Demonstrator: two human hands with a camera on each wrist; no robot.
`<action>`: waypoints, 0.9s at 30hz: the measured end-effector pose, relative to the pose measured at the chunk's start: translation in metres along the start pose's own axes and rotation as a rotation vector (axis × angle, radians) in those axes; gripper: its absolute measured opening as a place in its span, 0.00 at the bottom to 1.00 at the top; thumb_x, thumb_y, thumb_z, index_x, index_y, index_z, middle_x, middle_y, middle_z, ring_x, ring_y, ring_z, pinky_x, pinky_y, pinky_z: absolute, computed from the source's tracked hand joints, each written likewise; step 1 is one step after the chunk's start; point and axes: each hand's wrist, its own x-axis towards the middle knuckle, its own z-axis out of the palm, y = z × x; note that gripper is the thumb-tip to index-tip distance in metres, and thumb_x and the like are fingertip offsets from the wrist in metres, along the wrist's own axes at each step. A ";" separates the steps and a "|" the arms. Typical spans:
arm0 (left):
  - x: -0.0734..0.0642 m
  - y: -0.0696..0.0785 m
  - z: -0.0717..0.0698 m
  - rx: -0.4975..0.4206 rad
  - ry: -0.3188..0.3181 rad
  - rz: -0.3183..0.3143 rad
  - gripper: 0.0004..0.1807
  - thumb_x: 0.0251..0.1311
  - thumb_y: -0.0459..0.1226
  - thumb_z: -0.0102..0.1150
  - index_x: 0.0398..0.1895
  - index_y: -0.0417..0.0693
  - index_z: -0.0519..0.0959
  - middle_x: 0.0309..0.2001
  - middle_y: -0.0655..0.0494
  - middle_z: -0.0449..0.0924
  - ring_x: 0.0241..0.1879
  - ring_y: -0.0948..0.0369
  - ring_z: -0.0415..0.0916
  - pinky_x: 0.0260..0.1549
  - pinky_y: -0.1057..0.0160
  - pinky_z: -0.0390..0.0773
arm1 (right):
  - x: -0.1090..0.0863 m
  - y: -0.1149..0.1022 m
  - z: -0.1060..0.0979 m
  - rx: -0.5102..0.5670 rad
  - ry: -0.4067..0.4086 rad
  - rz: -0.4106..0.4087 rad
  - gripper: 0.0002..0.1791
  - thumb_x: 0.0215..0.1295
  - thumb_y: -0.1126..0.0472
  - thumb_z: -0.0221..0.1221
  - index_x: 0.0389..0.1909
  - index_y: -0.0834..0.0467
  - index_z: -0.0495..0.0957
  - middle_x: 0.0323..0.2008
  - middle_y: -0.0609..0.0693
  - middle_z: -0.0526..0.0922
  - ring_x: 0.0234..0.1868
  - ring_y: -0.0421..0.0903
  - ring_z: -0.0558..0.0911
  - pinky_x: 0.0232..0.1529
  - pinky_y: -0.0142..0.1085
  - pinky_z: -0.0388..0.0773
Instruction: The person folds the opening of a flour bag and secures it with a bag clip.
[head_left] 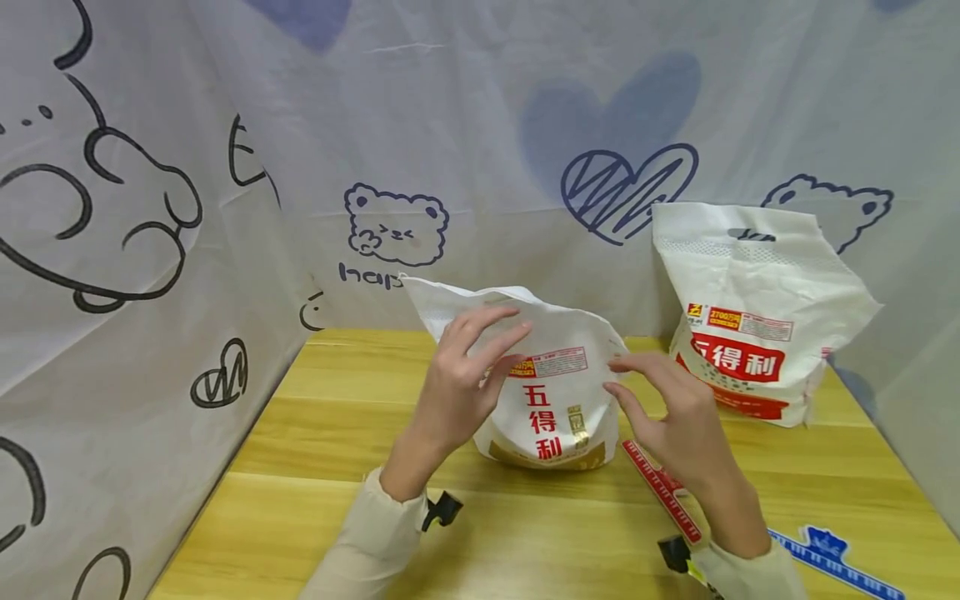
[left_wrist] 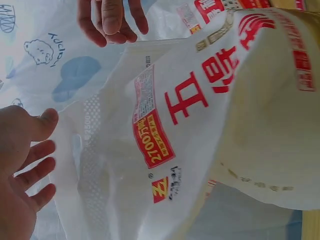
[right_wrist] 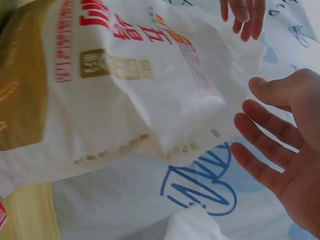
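A white flour bag with red lettering and a gold-brown band at its base stands on the table in front of me. Its top leans to the left in the head view, ending in a pointed corner. My left hand is over the bag's upper left side, fingers spread and bent a little. In the left wrist view, that hand is beside the bag's top edge with its handle slot. My right hand is at the bag's right edge, thumb and fingers apart. The right wrist view shows this hand with nothing between its fingers.
A second white flour bag with a red label and a handle slot stands at the back right. A red ruler-like strip lies beside my right wrist, and a blue one lies at the front right. A printed cloth hangs behind the wooden table.
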 end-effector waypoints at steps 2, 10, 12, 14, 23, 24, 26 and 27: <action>0.008 -0.002 0.001 -0.005 0.035 0.006 0.23 0.60 0.31 0.72 0.59 0.44 0.83 0.64 0.45 0.76 0.67 0.49 0.69 0.70 0.52 0.66 | 0.004 0.002 -0.003 0.010 0.030 0.008 0.20 0.53 0.75 0.73 0.48 0.63 0.83 0.46 0.53 0.87 0.47 0.51 0.84 0.59 0.23 0.73; 0.034 -0.012 0.004 0.019 0.059 0.026 0.24 0.57 0.31 0.74 0.59 0.46 0.83 0.62 0.44 0.77 0.66 0.49 0.70 0.74 0.46 0.57 | 0.010 0.008 -0.006 0.011 0.117 0.116 0.21 0.53 0.74 0.74 0.49 0.61 0.84 0.46 0.52 0.86 0.48 0.51 0.83 0.55 0.21 0.73; 0.038 -0.014 0.003 0.026 0.018 0.009 0.22 0.59 0.33 0.73 0.58 0.46 0.83 0.60 0.46 0.79 0.64 0.50 0.72 0.75 0.45 0.55 | 0.010 0.012 -0.002 0.032 0.088 0.152 0.22 0.55 0.73 0.73 0.52 0.61 0.83 0.49 0.52 0.85 0.50 0.51 0.83 0.55 0.21 0.73; 0.042 -0.016 0.001 0.017 -0.022 -0.013 0.17 0.61 0.33 0.71 0.54 0.45 0.84 0.57 0.48 0.81 0.60 0.51 0.75 0.74 0.47 0.56 | 0.009 0.016 0.003 0.057 0.051 0.193 0.23 0.57 0.71 0.73 0.55 0.60 0.82 0.52 0.52 0.85 0.52 0.51 0.82 0.55 0.21 0.74; 0.055 -0.028 -0.002 -0.065 -0.175 -0.060 0.07 0.65 0.30 0.66 0.45 0.43 0.86 0.46 0.53 0.86 0.46 0.58 0.82 0.54 0.61 0.78 | 0.007 0.022 0.014 0.067 0.022 0.299 0.17 0.65 0.72 0.66 0.54 0.63 0.80 0.51 0.55 0.86 0.52 0.55 0.86 0.52 0.20 0.75; 0.056 -0.029 -0.002 -0.083 -0.181 -0.071 0.06 0.66 0.30 0.66 0.44 0.43 0.86 0.45 0.53 0.86 0.45 0.58 0.82 0.51 0.63 0.79 | 0.007 0.022 0.014 0.058 0.038 0.297 0.16 0.65 0.73 0.66 0.52 0.64 0.80 0.49 0.56 0.86 0.50 0.56 0.87 0.51 0.19 0.75; 0.058 -0.029 -0.002 -0.117 -0.187 -0.089 0.05 0.67 0.29 0.64 0.42 0.43 0.86 0.42 0.54 0.87 0.42 0.59 0.83 0.46 0.66 0.81 | 0.007 0.023 0.015 0.038 0.068 0.284 0.12 0.65 0.74 0.65 0.49 0.65 0.81 0.46 0.58 0.87 0.46 0.57 0.88 0.49 0.16 0.73; 0.059 -0.029 -0.003 -0.127 -0.188 -0.097 0.05 0.68 0.30 0.63 0.41 0.43 0.87 0.41 0.54 0.87 0.40 0.60 0.83 0.44 0.66 0.81 | 0.007 0.024 0.015 0.028 0.082 0.276 0.11 0.65 0.75 0.65 0.47 0.66 0.81 0.44 0.59 0.88 0.44 0.58 0.88 0.49 0.15 0.72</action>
